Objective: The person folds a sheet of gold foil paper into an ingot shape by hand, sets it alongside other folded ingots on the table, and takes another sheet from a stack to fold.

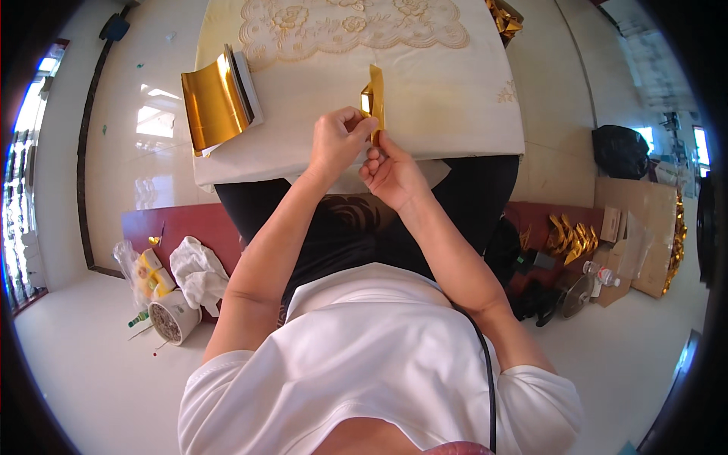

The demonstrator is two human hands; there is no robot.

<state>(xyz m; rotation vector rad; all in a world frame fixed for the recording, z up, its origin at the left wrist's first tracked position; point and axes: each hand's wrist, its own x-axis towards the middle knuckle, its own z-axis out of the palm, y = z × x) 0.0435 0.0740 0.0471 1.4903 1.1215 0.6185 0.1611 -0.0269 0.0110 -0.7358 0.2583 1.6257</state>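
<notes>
Between my two hands, just above the near part of the table, stands a narrow folded piece of gold foil paper (377, 87). My left hand (340, 138) is closed on its left side, thumb and fingers pinching the lower part. From the right and a little lower, my right hand (394, 171) pinches the bottom end, its other fingers curled toward the palm. A stack of gold foil sheets (212, 106) lies at the table's left edge, its gold top sheet curving over the side. The fingers hide the lower end of the folded piece.
A cream cloth covers the table (447, 106), with a lace-patterned runner (353, 26) at the far side. Gold folded pieces (572, 239) lie on the red bench at right, near a cardboard box (641, 220) and plastic bottle (603, 273). At left are a white cloth (199, 269) and a bucket (176, 317).
</notes>
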